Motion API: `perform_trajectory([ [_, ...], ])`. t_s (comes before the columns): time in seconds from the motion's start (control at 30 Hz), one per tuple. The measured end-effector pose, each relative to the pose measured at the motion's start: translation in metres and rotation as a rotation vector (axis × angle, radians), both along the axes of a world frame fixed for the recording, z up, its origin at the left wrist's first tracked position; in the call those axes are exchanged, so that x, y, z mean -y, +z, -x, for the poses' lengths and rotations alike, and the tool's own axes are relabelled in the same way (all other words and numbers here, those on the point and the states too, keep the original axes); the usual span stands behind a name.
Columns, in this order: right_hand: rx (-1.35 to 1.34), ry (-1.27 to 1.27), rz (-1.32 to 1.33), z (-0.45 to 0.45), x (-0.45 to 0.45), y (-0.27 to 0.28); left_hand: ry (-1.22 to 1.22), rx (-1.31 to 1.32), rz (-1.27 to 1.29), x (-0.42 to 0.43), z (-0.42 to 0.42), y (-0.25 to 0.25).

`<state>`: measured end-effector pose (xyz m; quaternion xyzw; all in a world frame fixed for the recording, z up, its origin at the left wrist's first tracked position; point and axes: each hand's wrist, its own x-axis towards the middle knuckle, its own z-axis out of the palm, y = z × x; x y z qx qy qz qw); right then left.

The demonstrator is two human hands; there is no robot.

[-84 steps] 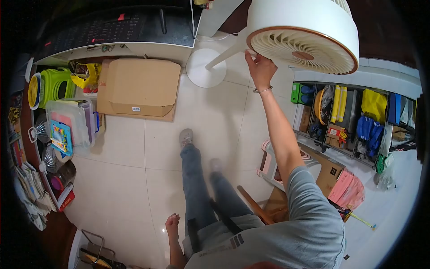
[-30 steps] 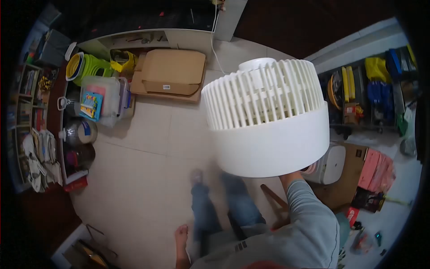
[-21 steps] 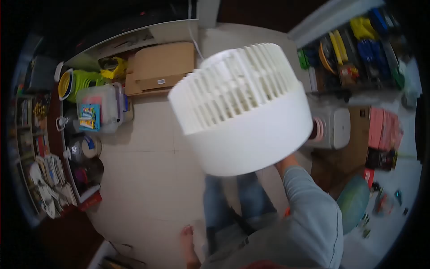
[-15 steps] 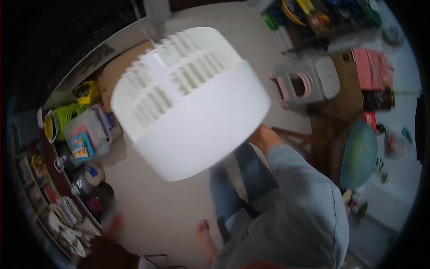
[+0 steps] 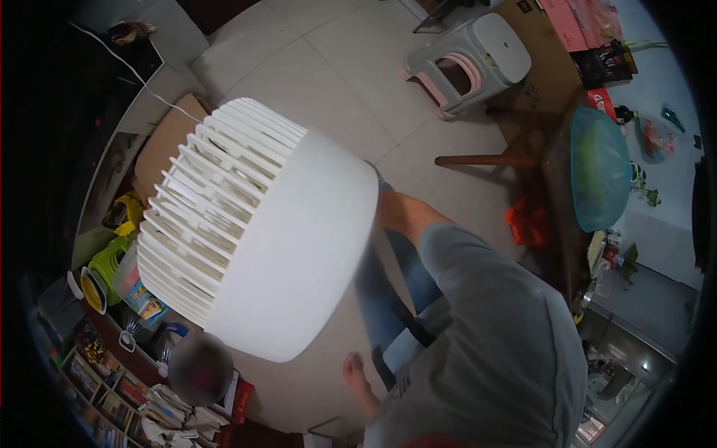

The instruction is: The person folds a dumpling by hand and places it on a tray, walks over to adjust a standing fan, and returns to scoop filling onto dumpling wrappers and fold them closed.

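Note:
A large white fan head (image 5: 299, 246) with a slatted rear grille (image 5: 216, 216) fills the middle left of the view, its smooth rim toward my body. My right forearm (image 5: 411, 213) reaches behind the rim, so my right hand and whatever it touches are hidden. Low in the centre, my left hand (image 5: 354, 367) hangs beside my leg, touching nothing that I can see; its fingers are small and loosely curled. A white cord (image 5: 142, 78) runs from the dark surface at upper left to behind the grille.
A grey and pink stool (image 5: 478, 63) stands at upper right. Beside it, a wooden table (image 5: 556, 179) holds a teal mesh cover (image 5: 600, 170). Bookshelves (image 5: 112, 388), a green basket (image 5: 108, 265) and cardboard (image 5: 168, 142) line the left. Pale floor tiles (image 5: 321, 67) lie between.
My right arm came off the fan's pole area at the top and now passes behind the fan head. The fan's back now faces me. The view has turned toward the stool and table.

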<state>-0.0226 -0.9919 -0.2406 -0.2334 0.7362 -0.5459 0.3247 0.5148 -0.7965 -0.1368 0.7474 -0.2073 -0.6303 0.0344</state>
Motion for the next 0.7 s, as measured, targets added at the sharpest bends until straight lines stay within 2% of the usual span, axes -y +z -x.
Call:
perform_trajectory([
  [0.3, -0.039, 0.116, -0.024, -0.045, 0.048, 0.008, -0.084, -0.016, 0.017, 0.025, 0.001, -0.005],
  [0.6, -0.1, 0.173, -0.093, -0.063, 0.058, 0.009, -0.139, -0.012, 0.009, 0.038, -0.004, -0.008],
  [0.7, -0.118, 0.194, -0.114, -0.066, 0.06, 0.009, -0.266, 0.002, -0.052, 0.042, -0.011, -0.01],
])
